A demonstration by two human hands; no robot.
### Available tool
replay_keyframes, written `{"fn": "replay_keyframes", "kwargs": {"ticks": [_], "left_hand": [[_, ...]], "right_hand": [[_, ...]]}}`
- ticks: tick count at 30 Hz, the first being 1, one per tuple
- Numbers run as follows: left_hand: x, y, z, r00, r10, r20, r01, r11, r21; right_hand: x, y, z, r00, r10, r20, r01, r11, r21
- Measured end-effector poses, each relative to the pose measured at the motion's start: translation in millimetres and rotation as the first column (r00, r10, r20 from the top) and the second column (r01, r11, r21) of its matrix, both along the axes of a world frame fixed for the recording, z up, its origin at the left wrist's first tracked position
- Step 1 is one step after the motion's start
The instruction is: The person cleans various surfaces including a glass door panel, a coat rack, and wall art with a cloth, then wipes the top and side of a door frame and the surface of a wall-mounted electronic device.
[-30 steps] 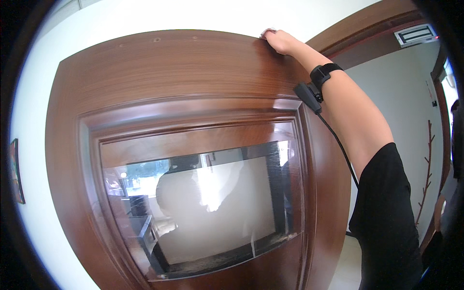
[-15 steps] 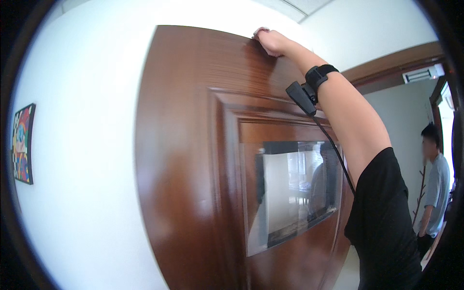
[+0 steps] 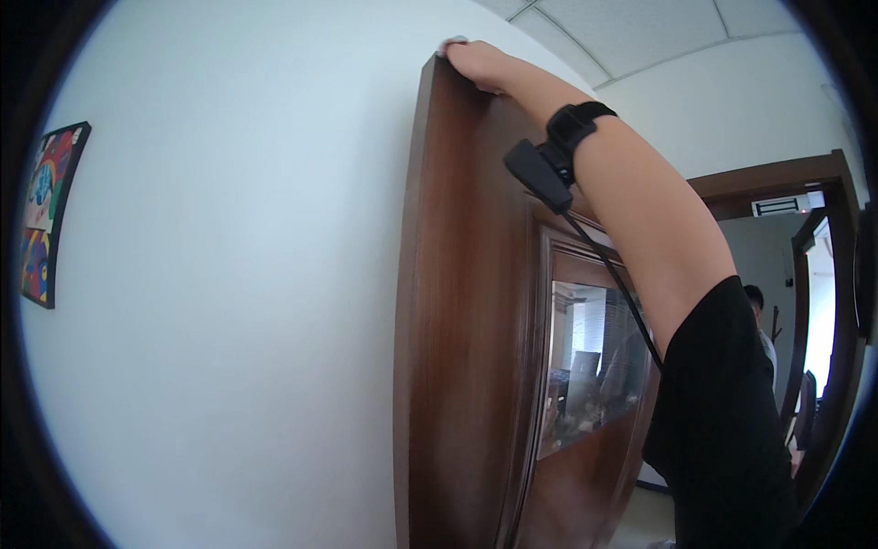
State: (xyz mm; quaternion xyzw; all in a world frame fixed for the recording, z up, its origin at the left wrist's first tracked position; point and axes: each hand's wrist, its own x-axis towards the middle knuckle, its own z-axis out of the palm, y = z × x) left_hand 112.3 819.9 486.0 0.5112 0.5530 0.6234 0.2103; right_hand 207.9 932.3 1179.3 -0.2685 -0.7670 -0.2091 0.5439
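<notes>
My right hand [image 3: 478,66] reaches up to the top outer corner of a brown wooden door [image 3: 471,274]. Its fingers are closed over the door's top edge, around a scrap of whitish cloth [image 3: 454,42], mostly hidden by the hand. The door stands ajar, with its narrow side edge [image 3: 413,274] facing me. Set in its panel is a glass pane [image 3: 590,366] with reflections on it. A black strapped device [image 3: 558,151] with a cable sits on my right forearm. My left hand is out of view.
A colourful framed picture [image 3: 53,215] hangs on the white wall [image 3: 229,274] at the left. At the right is a brown door frame [image 3: 768,176]. Beyond it a person [image 3: 766,339] shows partly behind my black sleeve. Ceiling panels [image 3: 631,37] run overhead.
The door has swung so that its side edge now shows and its face looks narrower. My right hand has come to the outer top corner. The person is now mostly hidden.
</notes>
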Motion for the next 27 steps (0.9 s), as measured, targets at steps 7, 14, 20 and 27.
{"fn": "replay_keyframes", "kwargs": {"ticks": [7, 14, 20, 27], "left_hand": [[55.5, 33.6, 2.1, 0.997, 0.039, 0.064, -0.044, 0.997, 0.068], [54.8, 38.1, 9.2, 0.994, 0.076, 0.074, -0.078, 0.997, 0.025], [67.8, 44.3, 3.1, 0.973, 0.227, 0.045, -0.231, 0.959, 0.164], [87.1, 46.4, 17.7, 0.814, 0.497, -0.301, -0.496, 0.864, 0.085]], "right_hand": [[16.6, 29.4, 12.2, 0.963, 0.181, 0.198, -0.242, 0.905, 0.349], [59.3, 54.9, 32.2, 0.996, 0.045, 0.080, -0.077, 0.884, 0.461], [196.2, 128.0, 30.8, 0.986, -0.121, 0.116, 0.081, 0.949, 0.306], [398.7, 255.1, 9.8, 0.977, -0.208, 0.037, 0.185, 0.927, 0.326]]}}
